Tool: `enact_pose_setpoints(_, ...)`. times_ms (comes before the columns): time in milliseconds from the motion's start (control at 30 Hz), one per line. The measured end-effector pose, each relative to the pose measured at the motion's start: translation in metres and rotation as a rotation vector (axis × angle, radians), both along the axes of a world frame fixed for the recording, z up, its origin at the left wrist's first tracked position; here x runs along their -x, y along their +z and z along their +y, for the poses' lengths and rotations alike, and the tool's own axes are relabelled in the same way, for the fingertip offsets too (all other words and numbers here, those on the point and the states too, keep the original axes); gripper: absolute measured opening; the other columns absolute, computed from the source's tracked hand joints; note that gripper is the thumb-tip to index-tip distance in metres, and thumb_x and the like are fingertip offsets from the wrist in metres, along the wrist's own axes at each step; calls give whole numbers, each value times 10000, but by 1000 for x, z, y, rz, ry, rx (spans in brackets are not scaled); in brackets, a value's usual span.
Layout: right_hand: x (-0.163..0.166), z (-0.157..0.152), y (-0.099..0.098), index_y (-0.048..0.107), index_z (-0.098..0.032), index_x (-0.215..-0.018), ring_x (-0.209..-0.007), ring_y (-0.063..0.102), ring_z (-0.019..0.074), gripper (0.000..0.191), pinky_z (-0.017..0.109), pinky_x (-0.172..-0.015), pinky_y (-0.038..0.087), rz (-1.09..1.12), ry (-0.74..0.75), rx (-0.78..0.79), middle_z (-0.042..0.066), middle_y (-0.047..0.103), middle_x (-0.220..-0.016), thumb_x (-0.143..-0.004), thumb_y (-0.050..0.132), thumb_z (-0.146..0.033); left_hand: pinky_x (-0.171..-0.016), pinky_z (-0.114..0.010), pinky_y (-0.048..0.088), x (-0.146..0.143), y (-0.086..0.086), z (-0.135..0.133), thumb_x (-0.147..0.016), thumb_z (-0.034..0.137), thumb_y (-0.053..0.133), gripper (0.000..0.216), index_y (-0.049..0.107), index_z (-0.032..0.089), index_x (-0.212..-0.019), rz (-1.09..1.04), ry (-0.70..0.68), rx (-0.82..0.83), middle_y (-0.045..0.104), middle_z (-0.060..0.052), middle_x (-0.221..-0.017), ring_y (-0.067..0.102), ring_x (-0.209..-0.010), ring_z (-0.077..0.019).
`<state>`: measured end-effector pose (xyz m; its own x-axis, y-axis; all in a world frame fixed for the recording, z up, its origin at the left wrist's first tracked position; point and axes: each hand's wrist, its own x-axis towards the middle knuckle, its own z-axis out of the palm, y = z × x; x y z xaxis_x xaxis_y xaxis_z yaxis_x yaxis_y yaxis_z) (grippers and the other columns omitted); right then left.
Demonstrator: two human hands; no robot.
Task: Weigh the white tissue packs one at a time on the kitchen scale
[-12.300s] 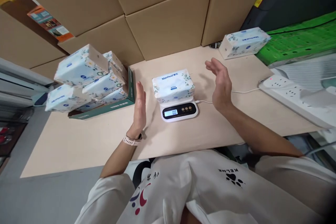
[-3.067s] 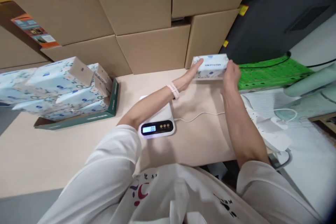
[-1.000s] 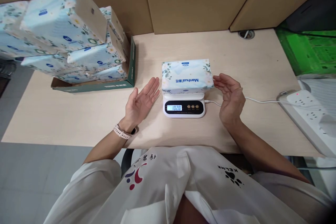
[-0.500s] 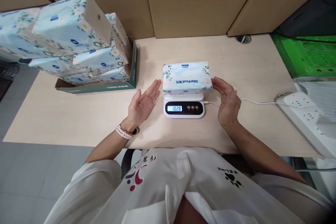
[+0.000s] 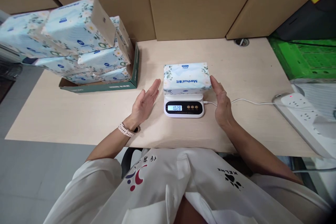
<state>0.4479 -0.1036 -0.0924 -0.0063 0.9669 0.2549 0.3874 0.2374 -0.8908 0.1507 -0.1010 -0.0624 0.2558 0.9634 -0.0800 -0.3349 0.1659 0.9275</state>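
Observation:
A tissue pack [image 5: 186,78], white and pale blue with floral print, lies on a small white digital scale [image 5: 184,106] whose lit display shows digits. My left hand [image 5: 146,102] is open, fingers stretched out, just left of the pack with a small gap. My right hand [image 5: 221,102] is open too, fingers straight, its tips at or almost at the pack's right end. Neither hand holds anything. A pale watch band sits on my left wrist.
Several more tissue packs [image 5: 78,42] are piled in a low green carton [image 5: 132,77] at the back left. Brown cardboard boxes [image 5: 189,3] wall the table's [image 5: 65,115] far edge. A white power strip [image 5: 304,113] and green crate [image 5: 307,59] lie to the right.
Both hands have turned more upright and drawn in toward the pack's ends. The scale's reading settled; the pack itself has not moved in the last half second.

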Motion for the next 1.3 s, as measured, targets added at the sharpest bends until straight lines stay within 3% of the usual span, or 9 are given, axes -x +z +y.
enact_pose_setpoints(433,0,3,-9,455,-333,-1661,-1686,315,275,800,617,-1412,128,-1,22,-4,33,441,-1749,-1047,200,-777,-1435,-398,18,-5,-12,3,-923,784,589,871,537,238,-1599,0,3,-58,240,-22,-1820,59,-1738,-234)
enact_pose_setpoints(633,3,5,-12,463,-393,-1644,-1692,298,286,730,628,-1403,161,55,-11,50,-14,448,-1745,-1033,332,-770,-1438,-406,48,-11,-14,5,-917,743,633,888,506,226,-1628,-22,-17,-85,246,-19,-1816,104,-1735,-245)
enact_pose_setpoints(800,5,7,-7,440,-262,-1672,-1698,259,355,875,685,-1381,144,80,-16,64,63,426,-1756,-1011,291,-816,-1437,-429,37,-15,-12,8,-915,727,656,876,490,263,-1640,-30,-32,-108,262,5,-1812,99,-1736,-249)
enact_pose_setpoints(933,9,9,-3,409,-336,-1679,-1699,254,361,878,699,-1377,143,18,-6,99,39,415,-1764,-975,322,-853,-1434,-439,34,-22,-13,13,-922,727,646,873,470,281,-1652,1,-33,-129,229,16,-1821,83,-1738,-259)
enact_pose_setpoints(1067,18,2,6,322,-358,-1712,-1692,247,395,886,746,-1346,186,-59,49,94,55,378,-1782,-967,410,-829,-1432,-430,58,-25,-10,11,-935,638,668,814,487,283,-1645,-28,-44,-214,289,19,-1810,100,-1736,-270)
enact_pose_setpoints(1167,36,-13,22,166,-350,-1756,-1693,235,399,906,745,-1349,183,-71,135,-22,80,298,-1813,-998,466,-745,-1433,-431,93,-14,1,-6,-963,577,658,699,555,302,-1598,-13,67,-274,356,28,-1786,169,-1726,-270)
enact_pose_setpoints(1300,81,-36,48,-53,-418,-1751,-1729,146,337,924,651,-1398,175,-34,390,-65,22,103,-1862,-1043,509,-610,-1416,-441,209,16,25,-46,-973,549,660,523,708,317,-1439,2,390,-326,538,25,-1680,304,-1684,-285)
